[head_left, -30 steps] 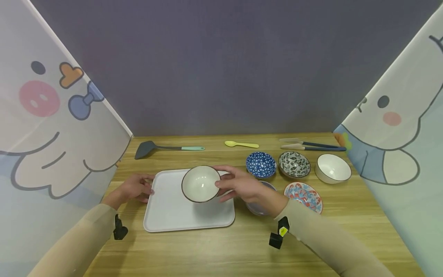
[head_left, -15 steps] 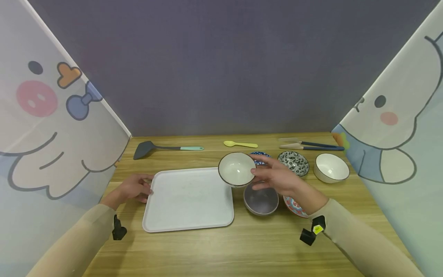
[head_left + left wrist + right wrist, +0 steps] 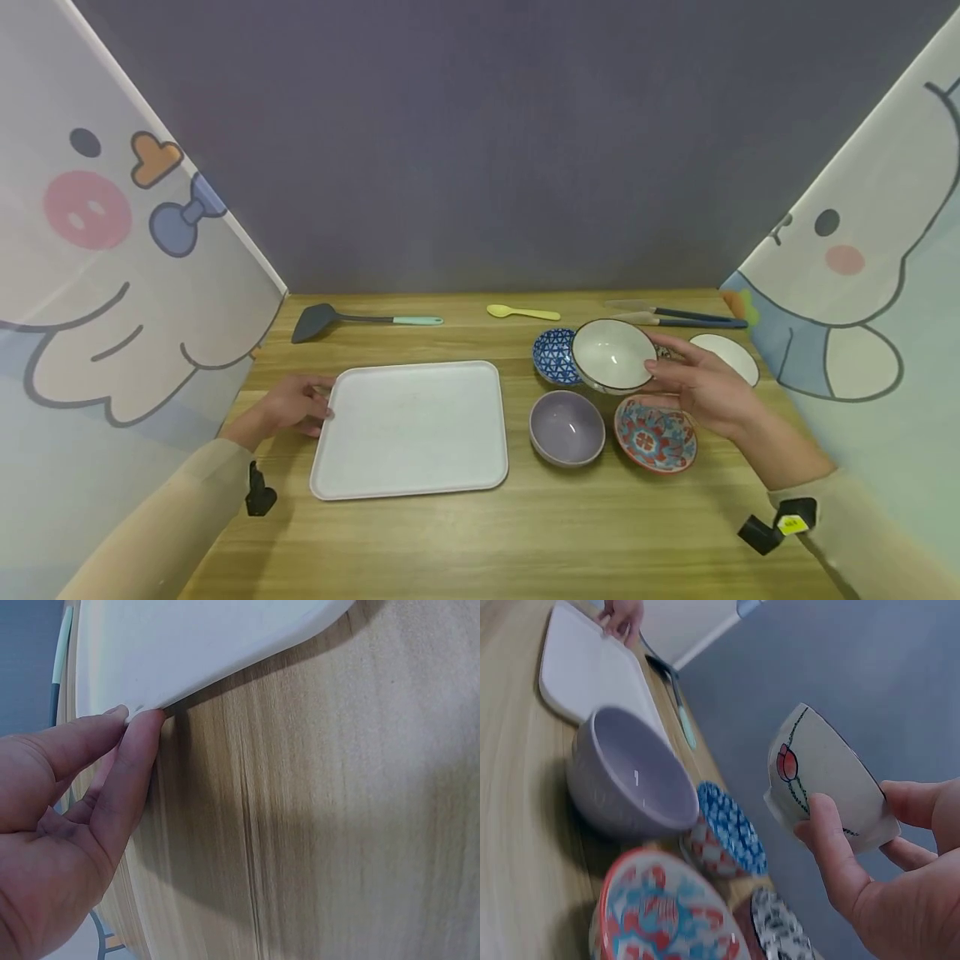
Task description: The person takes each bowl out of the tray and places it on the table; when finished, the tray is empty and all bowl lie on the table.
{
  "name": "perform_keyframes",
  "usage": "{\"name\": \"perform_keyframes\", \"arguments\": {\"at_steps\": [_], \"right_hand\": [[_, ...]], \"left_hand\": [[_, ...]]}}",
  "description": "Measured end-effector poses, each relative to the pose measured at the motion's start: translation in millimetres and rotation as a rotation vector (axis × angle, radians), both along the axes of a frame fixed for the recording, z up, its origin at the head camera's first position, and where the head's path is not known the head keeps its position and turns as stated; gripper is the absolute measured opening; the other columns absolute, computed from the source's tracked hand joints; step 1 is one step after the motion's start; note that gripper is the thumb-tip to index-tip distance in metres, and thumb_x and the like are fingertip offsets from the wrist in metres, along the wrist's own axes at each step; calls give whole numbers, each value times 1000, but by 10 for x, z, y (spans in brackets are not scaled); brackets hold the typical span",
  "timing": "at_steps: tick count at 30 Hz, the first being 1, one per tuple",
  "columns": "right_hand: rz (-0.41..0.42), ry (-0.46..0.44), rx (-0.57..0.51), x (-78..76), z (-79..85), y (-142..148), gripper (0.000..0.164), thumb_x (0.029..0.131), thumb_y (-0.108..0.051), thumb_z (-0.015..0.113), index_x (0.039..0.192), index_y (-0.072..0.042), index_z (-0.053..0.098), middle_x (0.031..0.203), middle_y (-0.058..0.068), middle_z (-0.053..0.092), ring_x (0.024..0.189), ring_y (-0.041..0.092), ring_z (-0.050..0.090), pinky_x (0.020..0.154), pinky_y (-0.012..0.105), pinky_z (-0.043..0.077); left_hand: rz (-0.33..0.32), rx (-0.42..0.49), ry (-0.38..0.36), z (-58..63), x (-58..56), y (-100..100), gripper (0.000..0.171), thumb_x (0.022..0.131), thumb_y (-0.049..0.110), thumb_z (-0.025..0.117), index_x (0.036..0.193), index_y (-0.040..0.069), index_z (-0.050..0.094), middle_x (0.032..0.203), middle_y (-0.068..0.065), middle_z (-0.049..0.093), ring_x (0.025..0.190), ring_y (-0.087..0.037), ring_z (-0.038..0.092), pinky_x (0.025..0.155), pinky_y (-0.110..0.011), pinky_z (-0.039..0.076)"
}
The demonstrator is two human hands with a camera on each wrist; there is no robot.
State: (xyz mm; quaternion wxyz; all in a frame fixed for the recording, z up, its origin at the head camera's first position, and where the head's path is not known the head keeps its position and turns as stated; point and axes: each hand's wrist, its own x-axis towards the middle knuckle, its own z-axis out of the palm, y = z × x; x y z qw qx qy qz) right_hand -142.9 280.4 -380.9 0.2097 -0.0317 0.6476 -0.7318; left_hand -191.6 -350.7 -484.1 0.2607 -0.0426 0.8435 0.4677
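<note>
My right hand [image 3: 708,387] holds a white bowl [image 3: 613,354] with a dark rim, fingers and thumb on its right side. A red tulip is painted on the bowl's outside in the right wrist view, where it is raised above the others. Below it are a red-and-blue patterned bowl [image 3: 656,435] and a lilac bowl [image 3: 566,429]. A blue patterned bowl [image 3: 553,357] is partly covered by the held one. My left hand [image 3: 82,795] pinches the edge of a white rectangular tray [image 3: 408,433] on its left side.
A black-and-white patterned bowl [image 3: 780,930] stands behind the held bowl, mostly hidden in the head view. Another white bowl [image 3: 727,354] is partly behind my right hand. Along the back lie a turner [image 3: 360,318], a yellow spoon [image 3: 525,312] and tongs [image 3: 697,322]. Printed panels flank both sides.
My right hand has carried the white bowl from over the tray to the right, above the group of bowls. The left hand stays at the tray's edge.
</note>
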Motion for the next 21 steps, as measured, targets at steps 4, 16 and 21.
{"name": "perform_keyframes", "arguments": {"at_steps": [4,16,21], "right_hand": [[-42,4,-29,79,-69,259,52,107,-6,50,154,-20,34,120,1,66,99,24,74,84,39,61],[-117,-7,-179,382,-278,931,48,108,2,41,140,-31,52,119,2,66,101,28,74,87,42,60],[-124,-6,-242,519,-392,1172,52,108,5,36,137,-31,59,122,-2,63,103,30,73,87,42,60]], "left_hand": [[0,-2,-1,31,-46,11,70,91,-4,71,153,-9,38,102,-19,58,82,-23,65,72,-40,62],[15,-19,-11,7,-80,59,71,89,-4,73,152,-8,40,102,-18,61,80,-21,69,71,-41,62],[17,-16,-14,-1,-72,61,71,89,-4,72,152,-8,40,102,-18,61,79,-21,68,71,-40,62]]}}
